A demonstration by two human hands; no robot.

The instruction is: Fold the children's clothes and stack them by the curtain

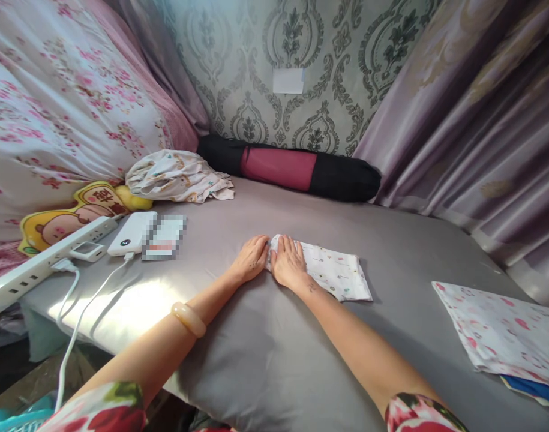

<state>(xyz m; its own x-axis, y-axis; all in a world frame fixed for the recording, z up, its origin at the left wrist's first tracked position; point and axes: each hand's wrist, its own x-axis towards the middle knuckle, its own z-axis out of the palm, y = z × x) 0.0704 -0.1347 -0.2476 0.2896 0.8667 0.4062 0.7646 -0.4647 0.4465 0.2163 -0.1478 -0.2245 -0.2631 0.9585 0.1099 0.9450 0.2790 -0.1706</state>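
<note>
A folded white cloth (335,269) with a small coloured print lies flat on the grey sheet. My right hand (290,261) rests palm down on its left part, fingers stretched forward and slightly apart. Against the cloth's left end, my left hand (252,258) lies with its fingers extended, touching the edge; its thumb is mostly hidden. The two hands are close side by side. A pale bangle (188,320) sits on my left forearm. Part of the cloth is covered by the right hand.
At right lies a folded pink-patterned cloth (508,333) over something blue. A power strip (44,261), power bank (132,234) with cables and a yellow cushion (53,227) stand left. Behind are a crumpled cloth (177,175) and a black-and-red long bag (278,168).
</note>
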